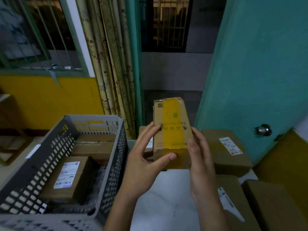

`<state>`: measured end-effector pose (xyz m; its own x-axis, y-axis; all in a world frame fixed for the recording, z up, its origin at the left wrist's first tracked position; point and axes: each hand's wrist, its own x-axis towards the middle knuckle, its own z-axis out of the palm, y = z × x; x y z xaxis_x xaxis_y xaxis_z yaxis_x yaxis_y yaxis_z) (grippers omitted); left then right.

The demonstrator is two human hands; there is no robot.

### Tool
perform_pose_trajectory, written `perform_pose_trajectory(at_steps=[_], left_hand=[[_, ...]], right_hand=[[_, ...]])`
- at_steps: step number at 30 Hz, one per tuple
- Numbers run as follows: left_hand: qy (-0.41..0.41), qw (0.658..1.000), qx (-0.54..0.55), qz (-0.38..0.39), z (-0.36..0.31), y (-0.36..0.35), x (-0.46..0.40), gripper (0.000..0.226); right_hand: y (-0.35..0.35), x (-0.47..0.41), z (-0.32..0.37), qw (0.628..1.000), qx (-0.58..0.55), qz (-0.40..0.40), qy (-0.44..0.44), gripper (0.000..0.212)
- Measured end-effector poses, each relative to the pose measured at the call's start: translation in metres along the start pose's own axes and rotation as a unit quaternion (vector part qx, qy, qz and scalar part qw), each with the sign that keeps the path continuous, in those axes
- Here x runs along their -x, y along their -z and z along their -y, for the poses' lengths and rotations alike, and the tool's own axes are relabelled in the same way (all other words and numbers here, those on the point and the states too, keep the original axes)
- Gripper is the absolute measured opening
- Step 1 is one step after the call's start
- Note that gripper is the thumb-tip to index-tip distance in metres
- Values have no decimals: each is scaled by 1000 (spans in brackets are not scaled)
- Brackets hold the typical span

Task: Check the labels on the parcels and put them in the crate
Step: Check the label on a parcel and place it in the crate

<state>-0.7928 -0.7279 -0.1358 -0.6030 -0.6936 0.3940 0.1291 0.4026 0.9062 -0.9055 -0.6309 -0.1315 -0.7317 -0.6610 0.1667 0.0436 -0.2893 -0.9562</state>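
I hold a small cardboard parcel (171, 129) with a wide yellow tape band up in front of me, above the white table. My left hand (146, 159) grips its left side, thumb across the lower front. My right hand (200, 157) holds the right side, fingers along the edge. A grey perforated crate (116, 157) stands to the left; inside lie a labelled parcel (66, 177) and another brown parcel (95, 145). More parcels wait on the right: one with a white label (228, 150) and one nearer me (233, 202).
A white table surface (166, 202) lies under my hands. Large brown boxes (276, 205) crowd the right side. A teal door (260, 72) with a knob stands open at the right; curtains (115, 64) and a yellow wall (46, 100) lie behind the crate.
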Motion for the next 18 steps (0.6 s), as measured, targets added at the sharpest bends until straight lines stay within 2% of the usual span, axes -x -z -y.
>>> perform_pose_trajectory(at_steps=[1, 4, 7, 11, 15, 18], left_hand=[[4, 1000, 6, 5, 0, -6, 5, 72], [25, 998, 63, -9, -5, -21, 18, 68], [95, 988, 113, -47, -12, -32, 19, 62], [181, 970, 157, -29, -9, -32, 13, 61], [192, 968, 161, -18, -6, -25, 10, 59], [209, 960, 188, -6, -6, -25, 10, 54]], right_hand=[[3, 3, -1, 1000, -12, -19, -4, 26], [13, 8, -6, 998, -35, -42, -11, 25], [16, 10, -4, 997, -50, -50, -17, 24], [19, 9, -2, 998, -54, -15, -23, 30], [25, 4, 0, 993, -91, 14, -68, 23], [28, -2, 0, 989, -100, 17, -106, 42]])
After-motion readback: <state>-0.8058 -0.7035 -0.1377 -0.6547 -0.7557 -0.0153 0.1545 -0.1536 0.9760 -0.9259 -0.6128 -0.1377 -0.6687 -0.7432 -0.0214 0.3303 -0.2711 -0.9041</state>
